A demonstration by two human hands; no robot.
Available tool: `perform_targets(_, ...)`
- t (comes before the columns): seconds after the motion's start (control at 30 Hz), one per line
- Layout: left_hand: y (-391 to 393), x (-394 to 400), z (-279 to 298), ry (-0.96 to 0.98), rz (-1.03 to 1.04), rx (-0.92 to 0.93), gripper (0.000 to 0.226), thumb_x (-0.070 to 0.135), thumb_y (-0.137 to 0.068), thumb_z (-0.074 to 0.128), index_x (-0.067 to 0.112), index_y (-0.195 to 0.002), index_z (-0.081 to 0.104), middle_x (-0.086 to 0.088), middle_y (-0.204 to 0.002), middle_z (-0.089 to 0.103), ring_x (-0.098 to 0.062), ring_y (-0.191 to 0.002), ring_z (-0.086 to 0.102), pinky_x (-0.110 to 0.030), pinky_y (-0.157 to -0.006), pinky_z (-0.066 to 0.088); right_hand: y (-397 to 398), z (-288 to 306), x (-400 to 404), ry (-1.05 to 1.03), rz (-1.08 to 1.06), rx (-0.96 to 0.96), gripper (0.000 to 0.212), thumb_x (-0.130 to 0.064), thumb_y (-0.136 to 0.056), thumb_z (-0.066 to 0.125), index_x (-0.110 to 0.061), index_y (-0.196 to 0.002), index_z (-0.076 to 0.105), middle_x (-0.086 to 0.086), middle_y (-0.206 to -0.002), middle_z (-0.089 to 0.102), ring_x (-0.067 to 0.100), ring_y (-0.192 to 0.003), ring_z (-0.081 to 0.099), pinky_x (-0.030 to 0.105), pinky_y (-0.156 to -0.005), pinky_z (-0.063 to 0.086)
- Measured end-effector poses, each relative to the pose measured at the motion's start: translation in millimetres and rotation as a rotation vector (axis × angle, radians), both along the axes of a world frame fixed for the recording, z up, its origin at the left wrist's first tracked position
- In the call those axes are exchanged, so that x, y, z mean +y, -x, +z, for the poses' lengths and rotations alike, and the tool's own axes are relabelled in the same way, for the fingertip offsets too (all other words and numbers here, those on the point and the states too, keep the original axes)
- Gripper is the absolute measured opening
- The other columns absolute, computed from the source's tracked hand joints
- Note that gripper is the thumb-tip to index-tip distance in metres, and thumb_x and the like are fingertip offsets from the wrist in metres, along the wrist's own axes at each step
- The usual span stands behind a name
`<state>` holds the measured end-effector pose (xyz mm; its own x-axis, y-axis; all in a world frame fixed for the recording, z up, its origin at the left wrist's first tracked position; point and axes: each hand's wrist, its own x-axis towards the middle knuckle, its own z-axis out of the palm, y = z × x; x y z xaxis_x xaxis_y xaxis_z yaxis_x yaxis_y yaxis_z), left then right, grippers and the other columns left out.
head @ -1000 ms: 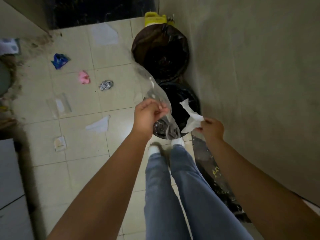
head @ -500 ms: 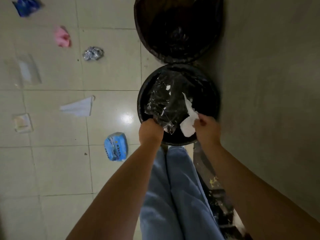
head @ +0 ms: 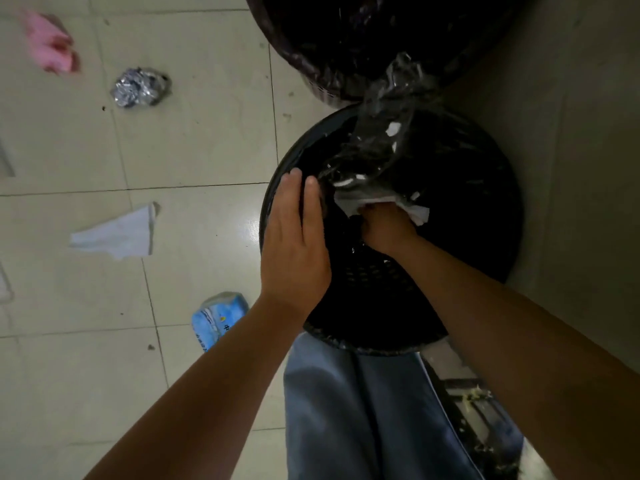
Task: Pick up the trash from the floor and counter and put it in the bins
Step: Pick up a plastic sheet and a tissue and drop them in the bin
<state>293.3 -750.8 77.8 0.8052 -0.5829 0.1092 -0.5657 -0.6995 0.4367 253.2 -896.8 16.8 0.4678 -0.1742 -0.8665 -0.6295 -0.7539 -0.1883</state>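
A black round bin [head: 485,188] stands by the wall, with a second dark bin [head: 311,46] just beyond it. A clear plastic bag [head: 384,126] lies across the near bin's mouth, its far end over the rim. My left hand [head: 294,244] is flat with fingers extended over the bin's left rim, holding nothing, fingertips beside the bag. My right hand [head: 388,226] is inside the bin, closed on a white tissue [head: 412,211] under the bag's near end.
On the tiled floor to the left lie a pink wrapper [head: 52,46], a crumpled foil ball [head: 140,86], a white paper scrap [head: 117,233] and a blue packet [head: 216,317]. A wall runs along the right. My jeans-clad legs [head: 363,417] stand below the bin.
The view has closed in on the near bin. My left hand let go of the plastic bag, which now lies in the bin. My right hand pushed the tissue down inside.
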Motion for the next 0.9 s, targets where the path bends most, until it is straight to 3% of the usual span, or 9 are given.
perform_targets(0.17,-26.2,-5.7,12.0,0.048,-0.135,0.096,0.056,0.017,-0.088,0.059,-0.002,-0.130,0.027,-0.027,-0.136,0.033,-0.033,-0.125,0.031,-0.029,-0.114,0.024,36.4,-4.3,-2.2,0.053,-0.291,0.239,0.034,-0.016,-0.097,0.040,-0.013,-0.130,0.049,0.019,-0.139,0.048,0.008,-0.131,0.041,0.023,-0.098,0.038)
perform_targets(0.23,-31.4,-19.9,35.9,0.081,-0.069,0.341,0.069,0.034,-0.090,0.055,-0.007,-0.136,0.025,-0.032,-0.129,0.051,-0.025,-0.119,0.042,-0.024,-0.102,0.037,39.1,21.3,1.4,0.106,-0.268,0.004,0.031,-0.011,-0.096,0.040,-0.002,-0.119,0.058,0.024,-0.126,0.056,0.025,-0.119,0.053,0.030,-0.089,0.043)
perform_targets(0.3,-37.5,-33.2,56.7,0.073,0.058,0.520,0.061,0.019,-0.091,0.057,-0.004,-0.141,0.032,-0.024,-0.114,0.066,-0.027,-0.104,0.060,-0.024,-0.080,0.047,47.3,65.9,-3.0,0.059,-0.336,-0.349,0.033,-0.010,-0.087,0.040,0.006,-0.097,0.066,0.029,-0.102,0.066,0.037,-0.097,0.062,0.033,-0.074,0.049)
perform_targets(0.37,-41.6,-39.9,69.6,-0.016,0.042,0.480,0.048,0.007,-0.092,0.051,0.004,-0.139,0.042,-0.023,-0.099,0.071,-0.034,-0.086,0.068,-0.030,-0.072,0.051,54.6,94.6,-9.8,0.302,-0.413,-0.706,0.041,-0.017,-0.077,0.038,0.005,-0.098,0.066,0.030,-0.094,0.066,0.036,-0.096,0.057,0.035,-0.078,0.049)
perform_targets(0.43,-40.9,-43.1,74.6,-0.261,-0.101,0.502,0.051,0.009,-0.093,0.046,0.013,-0.143,0.037,-0.022,-0.107,0.066,-0.036,-0.096,0.064,-0.038,-0.078,0.052,49.0,104.0,-11.8,0.379,-0.374,-0.777,0.044,-0.016,-0.073,0.047,0.000,-0.112,0.057,0.030,-0.110,0.063,0.030,-0.108,0.046,0.036,-0.091,0.043)
perform_targets(0.53,-28.4,-40.5,61.2,-0.727,-0.335,0.587,0.060,0.015,-0.095,0.044,0.018,-0.149,0.018,-0.013,-0.136,0.047,-0.030,-0.126,0.044,-0.036,-0.100,0.040,38.2,93.2,-4.8,0.259,-0.078,-0.504,0.061,-0.006,-0.075,0.061,-0.012,-0.133,0.044,0.021,-0.146,0.040,0.040,-0.136,0.032,0.054,-0.108,0.033)
perform_targets(0.63,-28.6,-34.6,50.0,-0.910,-0.372,0.493,0.059,0.013,-0.095,0.042,0.009,-0.148,0.017,-0.015,-0.147,0.032,-0.031,-0.137,0.030,-0.036,-0.113,0.028,35.2,69.0,7.2,0.097,0.071,-0.128,0.063,-0.016,-0.092,0.047,-0.026,-0.147,0.017,0.001,-0.160,0.004,0.028,-0.147,-0.001,0.052,-0.119,0.003)
perform_targets(0.73,-31.0,-25.8,41.3,-0.964,-0.416,0.426,0.063,0.010,-0.095,0.045,0.002,-0.149,0.013,-0.018,-0.157,0.014,-0.034,-0.147,0.009,-0.040,-0.121,0.014,19.8,34.5,16.9,0.092,0.293,-0.014,0.058,-0.030,-0.096,0.037,-0.028,-0.147,0.010,-0.002,-0.160,0.003,0.025,-0.147,-0.002,0.052,-0.119,-0.002)
perform_targets(0.9,-38.3,7.9,29.4,-0.644,-0.538,0.142,0.043,0.003,-0.058,0.077,-0.007,-0.099,0.071,-0.024,-0.111,0.071,-0.041,-0.108,0.065,-0.050,-0.085,0.055,15.9,-9.1,20.1,0.156,0.582,0.323,0.065,-0.038,-0.098,0.033,-0.017,-0.148,-0.002,0.007,-0.160,-0.004,0.029,-0.147,-0.004,0.054,-0.119,0.001)
